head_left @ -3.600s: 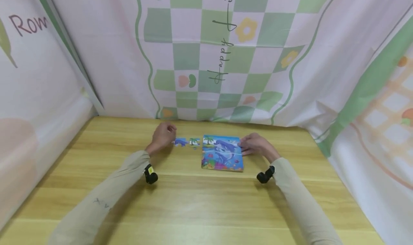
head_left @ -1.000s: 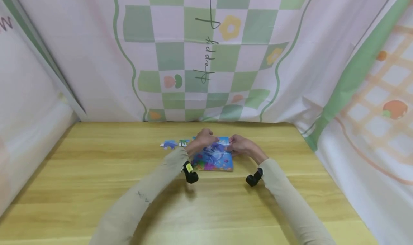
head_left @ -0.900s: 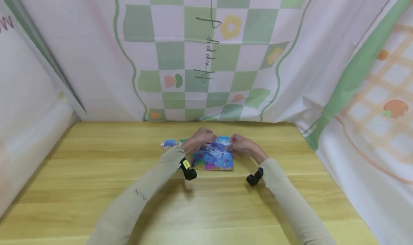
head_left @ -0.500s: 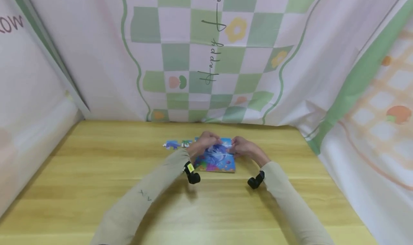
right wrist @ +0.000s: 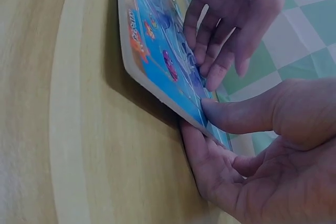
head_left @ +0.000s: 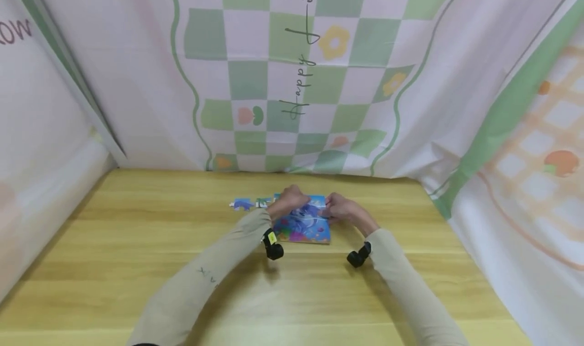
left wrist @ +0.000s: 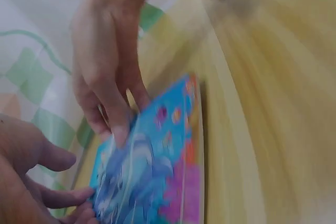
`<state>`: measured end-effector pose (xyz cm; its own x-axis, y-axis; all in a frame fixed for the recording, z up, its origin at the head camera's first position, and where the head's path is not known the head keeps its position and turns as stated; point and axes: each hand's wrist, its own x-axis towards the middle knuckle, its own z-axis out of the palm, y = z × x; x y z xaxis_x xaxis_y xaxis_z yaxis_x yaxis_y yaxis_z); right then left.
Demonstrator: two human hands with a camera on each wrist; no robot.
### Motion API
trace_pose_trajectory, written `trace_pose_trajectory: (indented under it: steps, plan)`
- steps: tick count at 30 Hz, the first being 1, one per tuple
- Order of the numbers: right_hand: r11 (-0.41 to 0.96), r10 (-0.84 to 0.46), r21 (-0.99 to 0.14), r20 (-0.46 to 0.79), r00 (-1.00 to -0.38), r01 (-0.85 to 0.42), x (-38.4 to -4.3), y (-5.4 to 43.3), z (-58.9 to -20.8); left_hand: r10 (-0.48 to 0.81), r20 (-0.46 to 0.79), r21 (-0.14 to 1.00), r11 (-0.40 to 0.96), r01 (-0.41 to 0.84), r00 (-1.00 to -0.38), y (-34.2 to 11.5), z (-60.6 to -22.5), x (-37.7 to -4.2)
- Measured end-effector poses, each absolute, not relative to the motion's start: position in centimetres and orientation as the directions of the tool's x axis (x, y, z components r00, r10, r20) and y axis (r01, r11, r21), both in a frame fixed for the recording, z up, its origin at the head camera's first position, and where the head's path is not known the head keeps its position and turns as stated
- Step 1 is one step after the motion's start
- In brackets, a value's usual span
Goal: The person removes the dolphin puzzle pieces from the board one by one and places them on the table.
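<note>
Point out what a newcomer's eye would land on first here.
Probably the bright blue puzzle board, printed with dolphins, near the table's far edge: the right hand grips its right side while the left hand is over its upper part. Next, perhaps the green-and-white checked cloth rising behind, with "Happy" written sideways. Two loose puzzle pieces lie left of the board.
</note>
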<state>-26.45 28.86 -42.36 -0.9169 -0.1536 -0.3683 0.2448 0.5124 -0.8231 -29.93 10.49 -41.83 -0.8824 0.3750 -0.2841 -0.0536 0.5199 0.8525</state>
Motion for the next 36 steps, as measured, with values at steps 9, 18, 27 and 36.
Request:
trace_pose_trajectory:
  steps: [9, 18, 27, 36]
  plan:
    - [0.532, -0.150, -0.811, -0.374, -0.915, 0.244, -26.7, 29.0, -42.4, 0.366, -0.319, 0.940, 0.242, -0.241, -0.874, 10.7, -41.7, -29.8]
    - [0.502, -0.191, -0.835, -0.361, -0.913, 0.226, -26.4, 29.0, -42.4, 0.316, -0.209, 0.918, 0.391, -0.074, -0.925, 11.3, -43.0, -29.9]
    - [0.485, -0.181, -0.839, -0.374, -0.909, 0.249, -26.3, 29.1, -42.4, 0.298, -0.122, 0.940, 0.342, -0.013, -0.947, 10.9, -43.3, -29.4]
    - [0.519, -0.102, -0.808, -0.383, -0.918, 0.279, -26.4, 29.2, -42.1, 0.269, -0.122, 0.971, 0.230, -0.059, -0.956, 10.6, -43.2, -29.9]
